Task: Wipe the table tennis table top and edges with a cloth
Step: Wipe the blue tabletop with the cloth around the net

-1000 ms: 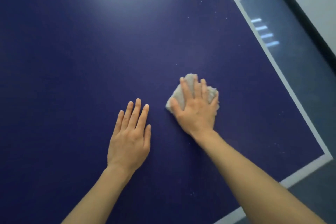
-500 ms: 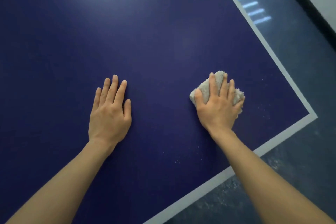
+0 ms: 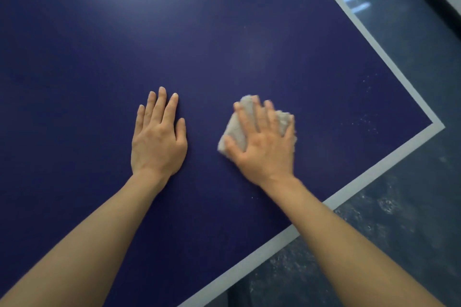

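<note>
Both hands flat: right hand [image 3: 264,142], grip wide, presses the cloth [image 3: 235,129] onto the table top [image 3: 224,32]; left hand [image 3: 158,137] rests beside

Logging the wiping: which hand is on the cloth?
The right hand, fingers spread flat on the grey cloth; the left hand rests on the bare table.

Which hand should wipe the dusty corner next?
Probably the right hand: it already presses the cloth and lies nearer the speckled corner. The left hand rests flat on the table top, with no cloth.
</note>
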